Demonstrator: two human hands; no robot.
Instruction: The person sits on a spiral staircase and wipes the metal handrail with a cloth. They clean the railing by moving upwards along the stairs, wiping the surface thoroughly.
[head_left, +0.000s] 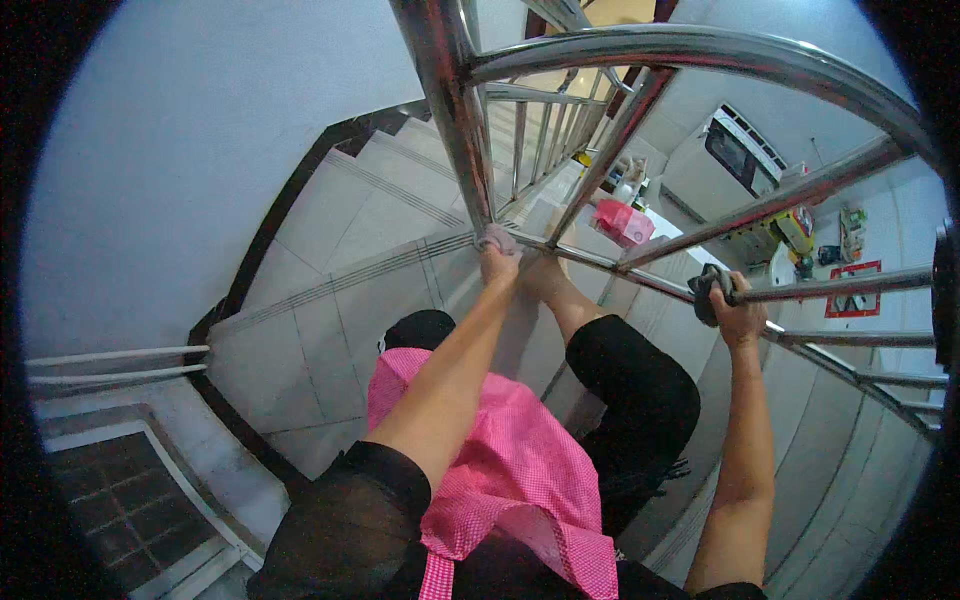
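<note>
My left hand (500, 264) grips a light greyish-pink cloth (498, 238) and presses it around the foot of a thick stainless-steel railing post (459, 112). In my right hand (741, 313) is a dark grey cloth (711, 289), held against a thin metal baluster (840, 285) near its lower end. The bottom rail (585, 257) of the railing runs between my two hands. Above them curves the thick metal handrail (675, 46). Parts of both cloths are hidden by my fingers.
Tiled stairs (390, 172) rise beyond the post, edged by a dark skirting (274, 217). Below the railing, a pink package (622, 222) and several other items lie beside a white appliance (720, 161). A framed window (135, 495) and white pipes (120, 360) are at left.
</note>
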